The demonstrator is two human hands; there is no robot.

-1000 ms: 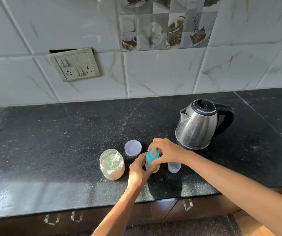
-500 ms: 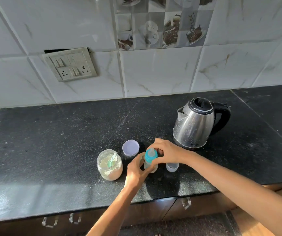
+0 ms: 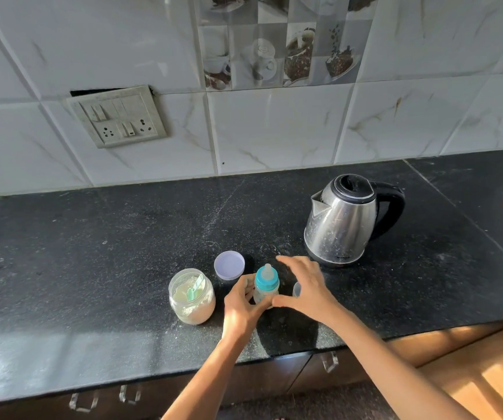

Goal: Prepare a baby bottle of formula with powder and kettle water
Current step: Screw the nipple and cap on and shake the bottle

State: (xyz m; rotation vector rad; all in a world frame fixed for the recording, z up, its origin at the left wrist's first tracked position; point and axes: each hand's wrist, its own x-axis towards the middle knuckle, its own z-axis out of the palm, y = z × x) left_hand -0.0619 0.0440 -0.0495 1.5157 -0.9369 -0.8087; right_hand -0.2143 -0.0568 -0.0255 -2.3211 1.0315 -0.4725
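On the counter (image 3: 92, 253), head view: the bottle (image 3: 266, 286) stands upright near the front edge, teal collar and teat fitted. Your left hand (image 3: 242, 307) grips its body, fingers curled round it. Your right hand (image 3: 304, 289) hovers just right of the bottle, fingers spread and arched, holding nothing; whether its thumb touches the bottle cannot be told. Left of the bottle, an open jar (image 3: 192, 298) of powder holds a scoop (image 3: 195, 291); a lid (image 3: 229, 264) lies behind. The kettle (image 3: 342, 221) stands rear right.
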